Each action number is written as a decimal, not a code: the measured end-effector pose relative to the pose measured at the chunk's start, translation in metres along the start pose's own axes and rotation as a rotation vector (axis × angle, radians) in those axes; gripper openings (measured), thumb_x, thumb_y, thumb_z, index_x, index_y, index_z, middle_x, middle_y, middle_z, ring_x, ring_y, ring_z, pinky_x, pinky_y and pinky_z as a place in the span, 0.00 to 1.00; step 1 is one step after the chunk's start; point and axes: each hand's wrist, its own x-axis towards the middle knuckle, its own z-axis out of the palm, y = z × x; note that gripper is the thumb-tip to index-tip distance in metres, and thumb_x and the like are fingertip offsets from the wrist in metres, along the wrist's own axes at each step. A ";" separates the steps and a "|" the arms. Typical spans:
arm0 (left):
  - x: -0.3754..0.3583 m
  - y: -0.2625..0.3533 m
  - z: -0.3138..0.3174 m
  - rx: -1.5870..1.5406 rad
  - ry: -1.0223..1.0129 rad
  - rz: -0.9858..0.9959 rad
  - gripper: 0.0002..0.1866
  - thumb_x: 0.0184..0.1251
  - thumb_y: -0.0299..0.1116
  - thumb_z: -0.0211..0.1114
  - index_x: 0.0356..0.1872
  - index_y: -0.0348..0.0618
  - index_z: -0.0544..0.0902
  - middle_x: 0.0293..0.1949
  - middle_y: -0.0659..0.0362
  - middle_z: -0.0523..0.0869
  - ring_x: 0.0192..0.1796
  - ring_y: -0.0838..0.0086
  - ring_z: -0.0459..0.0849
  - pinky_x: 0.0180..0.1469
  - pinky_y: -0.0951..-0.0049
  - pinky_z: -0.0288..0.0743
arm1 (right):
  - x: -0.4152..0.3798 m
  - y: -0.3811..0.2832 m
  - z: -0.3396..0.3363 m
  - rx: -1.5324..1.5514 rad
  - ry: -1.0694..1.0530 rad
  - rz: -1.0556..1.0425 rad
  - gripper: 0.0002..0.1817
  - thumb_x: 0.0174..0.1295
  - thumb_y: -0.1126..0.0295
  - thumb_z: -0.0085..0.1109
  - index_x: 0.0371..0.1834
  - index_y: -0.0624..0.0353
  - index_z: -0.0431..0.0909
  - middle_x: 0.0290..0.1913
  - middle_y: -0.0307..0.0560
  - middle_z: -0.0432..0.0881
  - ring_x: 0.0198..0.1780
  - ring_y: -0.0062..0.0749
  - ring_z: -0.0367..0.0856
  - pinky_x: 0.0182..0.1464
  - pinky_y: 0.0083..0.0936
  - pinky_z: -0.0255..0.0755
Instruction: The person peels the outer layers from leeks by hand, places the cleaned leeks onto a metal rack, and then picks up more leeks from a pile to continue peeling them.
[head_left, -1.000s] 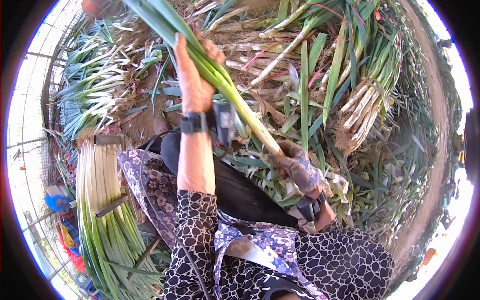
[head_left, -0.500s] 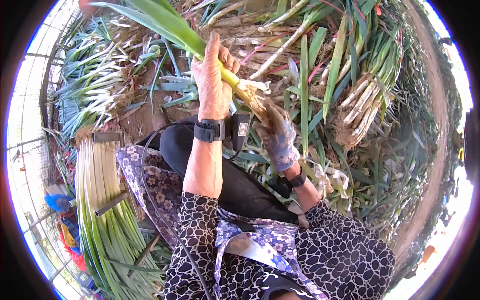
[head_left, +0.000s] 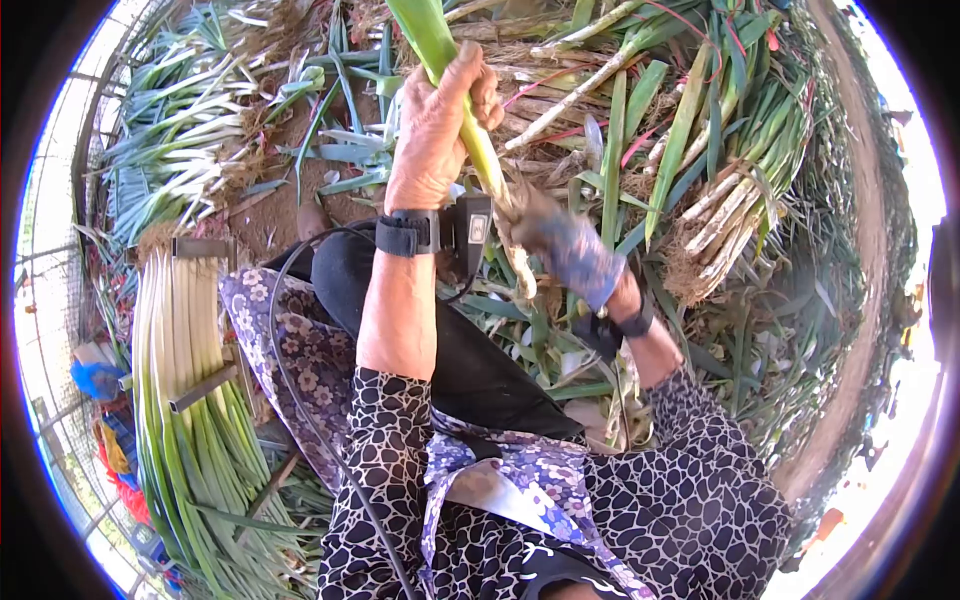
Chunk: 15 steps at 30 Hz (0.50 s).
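Note:
My left hand [head_left: 440,125], bare and with a strap and small black device at the wrist, is wrapped around a leek [head_left: 484,160]. The broad green leaf end points up past the thumb, and the pale stem slants down to a browned, ragged root end. My right hand [head_left: 575,245] wears a patterned, soiled glove. Its fingers are smeared by motion right at the lower stem, so their grip cannot be made out. Below the two hands are my dark trouser legs and loose leaf trimmings [head_left: 545,340].
Trimmed leeks [head_left: 180,320] lie lined up in a metal-barred holder at the left. Loose leeks [head_left: 190,130] spread behind it. Untrimmed leeks with dirty roots [head_left: 725,235] are heaped at the right, and a cable [head_left: 310,400] runs along my left arm.
The leek has turned more upright and moved slightly right with my left hand. My right hand has shifted a little right and up the stem, and the root end now shows below it.

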 end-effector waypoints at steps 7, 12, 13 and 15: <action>0.005 0.012 -0.008 -0.003 0.018 0.134 0.19 0.63 0.49 0.64 0.29 0.45 0.72 0.22 0.64 0.70 0.24 0.82 0.67 0.27 0.78 0.63 | -0.180 0.011 0.069 -0.169 -0.334 0.345 0.17 0.58 0.71 0.53 0.51 0.47 0.78 0.48 0.52 0.77 0.49 0.47 0.77 0.46 0.40 0.73; 0.006 0.005 -0.008 -0.170 0.110 0.075 0.31 0.59 0.66 0.56 0.36 0.42 0.72 0.25 0.60 0.70 0.28 0.75 0.67 0.31 0.73 0.65 | -0.179 0.009 0.032 -0.127 -0.279 0.686 0.19 0.60 0.65 0.56 0.56 0.53 0.75 0.48 0.52 0.78 0.52 0.49 0.75 0.51 0.38 0.72; 0.004 0.004 -0.004 -0.191 0.127 0.050 0.32 0.59 0.67 0.55 0.36 0.42 0.72 0.25 0.60 0.70 0.27 0.75 0.67 0.30 0.73 0.65 | -0.167 0.013 0.025 -0.155 -0.009 0.656 0.21 0.60 0.63 0.55 0.57 0.55 0.74 0.49 0.52 0.78 0.52 0.50 0.75 0.51 0.38 0.71; 0.007 -0.001 -0.006 -0.243 0.079 0.009 0.32 0.60 0.68 0.52 0.36 0.44 0.73 0.24 0.61 0.69 0.25 0.76 0.66 0.27 0.74 0.64 | -0.094 -0.008 -0.008 -0.067 0.321 0.512 0.24 0.61 0.58 0.56 0.58 0.56 0.72 0.48 0.52 0.78 0.48 0.49 0.76 0.49 0.37 0.71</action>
